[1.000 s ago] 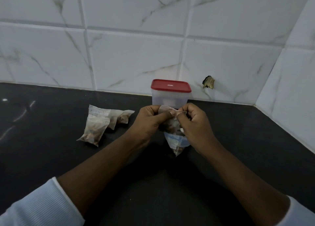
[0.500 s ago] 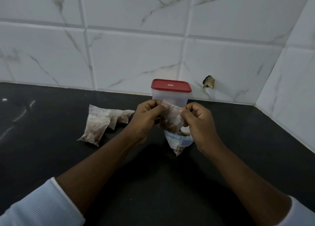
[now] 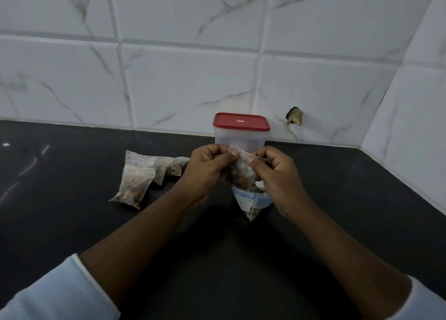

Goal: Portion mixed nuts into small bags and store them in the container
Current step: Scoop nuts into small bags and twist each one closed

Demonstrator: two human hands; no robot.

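Observation:
A small clear bag of mixed nuts (image 3: 241,175) hangs above the black counter (image 3: 337,199), held at its top strip. My left hand (image 3: 207,170) pinches the strip's left part and my right hand (image 3: 277,175) pinches its right part. Under them a larger bag of nuts (image 3: 251,202) with blue print stands on the counter. Right behind my hands stands a translucent container (image 3: 241,136) with its red lid (image 3: 241,121) on. Several filled small bags (image 3: 135,182) lie in a pile to the left.
White marble-look tiled walls (image 3: 193,78) close the counter at the back and on the right, forming a corner. A chipped hole (image 3: 294,119) marks the back wall beside the container.
My two hands have drawn slightly apart along the bag's top strip, which now shows stretched between the thumbs. The container and the pile of bags have not moved.

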